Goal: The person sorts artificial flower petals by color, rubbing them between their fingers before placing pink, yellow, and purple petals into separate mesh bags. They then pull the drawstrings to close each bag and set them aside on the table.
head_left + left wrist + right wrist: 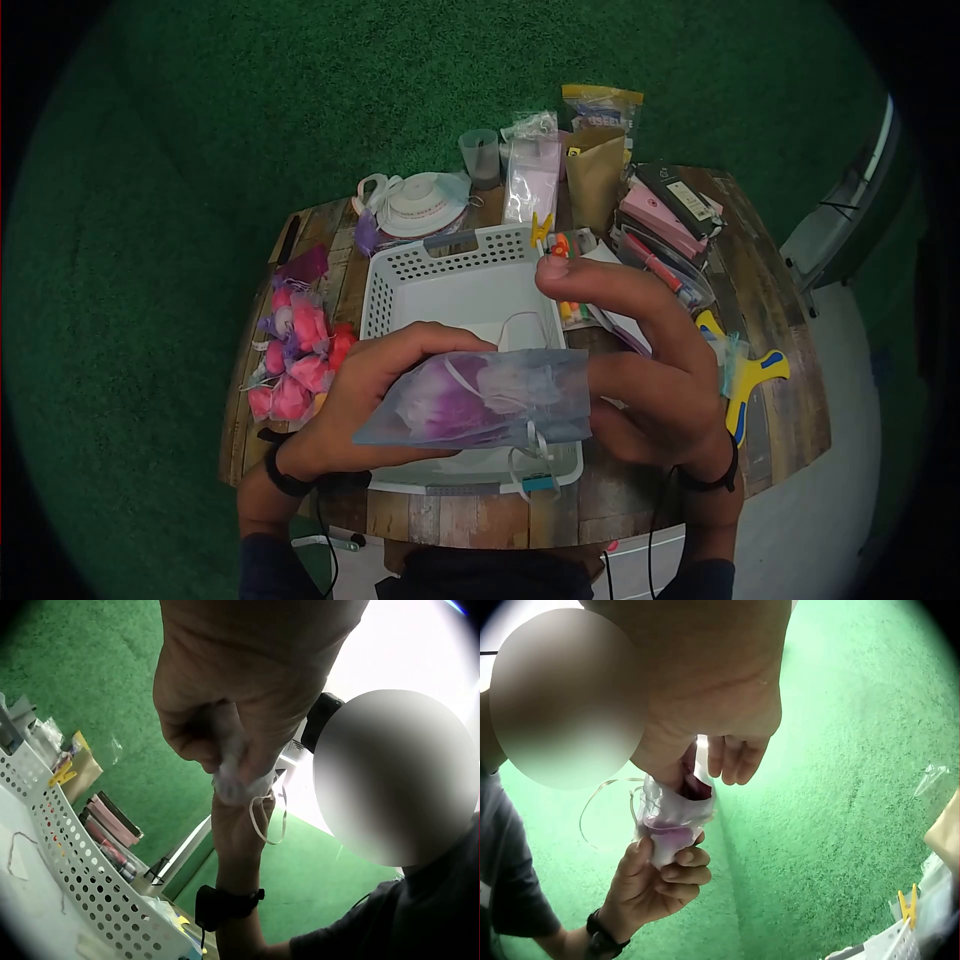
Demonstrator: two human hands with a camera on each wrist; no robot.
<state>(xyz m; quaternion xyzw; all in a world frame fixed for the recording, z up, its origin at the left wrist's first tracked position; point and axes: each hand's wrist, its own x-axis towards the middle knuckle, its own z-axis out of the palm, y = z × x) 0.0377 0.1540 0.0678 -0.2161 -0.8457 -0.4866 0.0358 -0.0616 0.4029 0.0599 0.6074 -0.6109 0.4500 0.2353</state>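
A sheer pale-blue drawstring bag (500, 400) with purple and white contents lies across my left hand (350, 395), whose fingers and thumb hold it from the closed end. My right hand (660, 355) is at the bag's mouth, one digit raised and bent above it, others against or inside the opening. In the right wrist view the bag (673, 817) hangs between the left hand (656, 877) below and the right hand (705, 697) above, part of which reaches into the mouth. White cord loops hang from the bag. The fingertips inside are hidden.
Under the hands stands a white perforated basket (440, 262). Pink and red filled bags (300, 350) lie at left. Ribbon rolls (420, 205), a translucent cup (482, 160), a brown pouch (597, 175) and boxes (665, 215) line the back. A yellow-and-blue tool (750, 380) lies at right.
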